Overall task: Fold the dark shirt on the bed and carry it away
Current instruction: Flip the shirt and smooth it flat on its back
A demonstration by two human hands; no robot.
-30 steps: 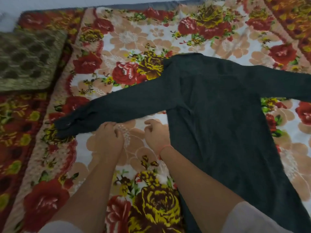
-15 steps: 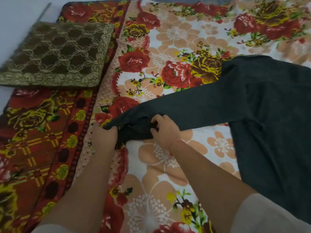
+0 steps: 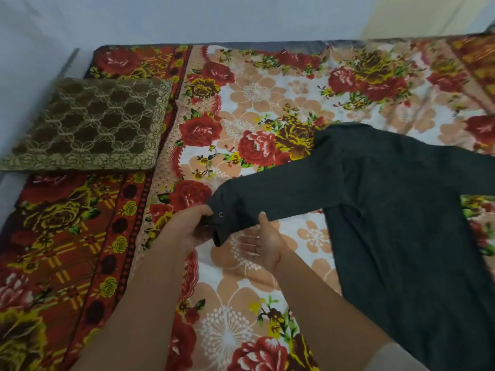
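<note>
The dark shirt [image 3: 396,215] lies spread flat on the flowered bed cover [image 3: 257,103], its body at the right and its left sleeve stretched toward me. My left hand [image 3: 187,228] grips the cuff end of that sleeve, lifted off the cover; a small round snap shows on the cuff. My right hand [image 3: 257,242] is palm-up under the sleeve just right of the cuff, thumb against the fabric's lower edge. The shirt's right side runs out of view.
A brown and gold patterned cushion [image 3: 88,124] lies at the left on the bed cover's red border. A pale wall [image 3: 187,20] runs along the bed's far edge and left side.
Both hands moved from the bare cover onto the sleeve cuff and lifted it. The right hand turned palm-up under the sleeve. My view shifted left and back.
</note>
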